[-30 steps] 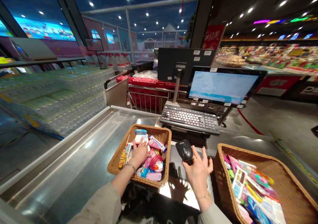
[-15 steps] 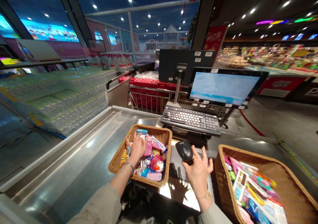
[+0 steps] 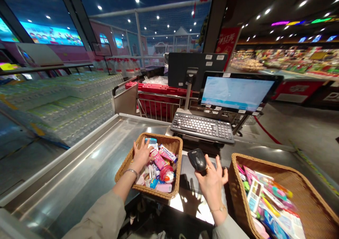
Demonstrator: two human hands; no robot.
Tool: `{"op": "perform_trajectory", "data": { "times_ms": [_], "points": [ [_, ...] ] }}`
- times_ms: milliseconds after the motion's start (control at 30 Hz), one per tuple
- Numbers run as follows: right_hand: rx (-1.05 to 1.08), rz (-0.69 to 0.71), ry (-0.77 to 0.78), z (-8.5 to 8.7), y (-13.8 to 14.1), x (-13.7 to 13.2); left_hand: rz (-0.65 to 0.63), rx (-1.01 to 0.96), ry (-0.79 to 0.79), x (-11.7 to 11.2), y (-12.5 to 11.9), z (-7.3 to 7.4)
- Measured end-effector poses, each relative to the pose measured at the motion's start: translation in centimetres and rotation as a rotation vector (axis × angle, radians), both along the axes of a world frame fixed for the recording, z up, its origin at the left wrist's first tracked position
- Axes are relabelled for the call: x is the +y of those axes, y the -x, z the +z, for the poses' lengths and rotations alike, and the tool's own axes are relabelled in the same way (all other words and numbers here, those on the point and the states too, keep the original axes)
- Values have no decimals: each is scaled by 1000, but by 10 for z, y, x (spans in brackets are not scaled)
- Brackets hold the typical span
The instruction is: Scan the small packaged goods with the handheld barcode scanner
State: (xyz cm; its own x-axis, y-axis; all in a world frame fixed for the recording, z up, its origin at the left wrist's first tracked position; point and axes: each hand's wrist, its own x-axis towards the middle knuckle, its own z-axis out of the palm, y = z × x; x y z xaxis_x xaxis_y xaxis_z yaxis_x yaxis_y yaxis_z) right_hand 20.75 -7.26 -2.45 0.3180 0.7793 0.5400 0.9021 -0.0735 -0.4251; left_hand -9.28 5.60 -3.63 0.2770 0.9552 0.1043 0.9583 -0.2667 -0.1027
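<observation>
On the near side of the keyboard (image 3: pixel 202 127), toward its left end, a small wicker basket (image 3: pixel 173 144) stood on the metal tabletop (image 3: pixel 92 168), full of small packaged goods. The left hand (image 3: pixel 140 156) was inside it, on the side away from the keyboard's right end, palm down over the packs. Its fingers were spread wide, with the thumb close to a pink packet (image 3: pixel 158 160); whether that grip held anything, I could not tell. Around the packet lay a white-and-purple stick pack (image 3: pixel 167 152), a blue pack (image 3: pixel 150 141) on the side nearest the keyboard, and a red-and-white round item (image 3: pixel 167 175) farther from it.

Directly on the near side of the keyboard, the right hand (image 3: pixel 212 182) held a black scanner (image 3: pixel 197 159). Its grip was narrow, thumb and forefinger on the scanner, the other fingers raised clear of it.

Beyond the keyboard's right end, on the near side, a larger wicker basket (image 3: pixel 312 203) held a colourful heap of packs, many too blurred to name. Just behind the keyboard were a lit screen (image 3: pixel 235 92) and, to that screen's left, a monitor (image 3: pixel 196 67) with its dark back showing.
</observation>
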Motion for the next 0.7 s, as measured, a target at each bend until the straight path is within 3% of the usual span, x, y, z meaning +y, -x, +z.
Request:
{"op": "perform_trajectory", "data": {
  "times_ms": [100, 267, 700],
  "points": [
    [1, -13, -2, 1, -1, 0, -146, 40, 82, 12, 4, 3],
    [-14, -26, -25, 0, -5, -1, -252, 37, 172, 25, 0, -2],
    [-35, -65, -3, -2, -13, -5, -332, 54, 256, 35, -8, -5]
  ]
}}
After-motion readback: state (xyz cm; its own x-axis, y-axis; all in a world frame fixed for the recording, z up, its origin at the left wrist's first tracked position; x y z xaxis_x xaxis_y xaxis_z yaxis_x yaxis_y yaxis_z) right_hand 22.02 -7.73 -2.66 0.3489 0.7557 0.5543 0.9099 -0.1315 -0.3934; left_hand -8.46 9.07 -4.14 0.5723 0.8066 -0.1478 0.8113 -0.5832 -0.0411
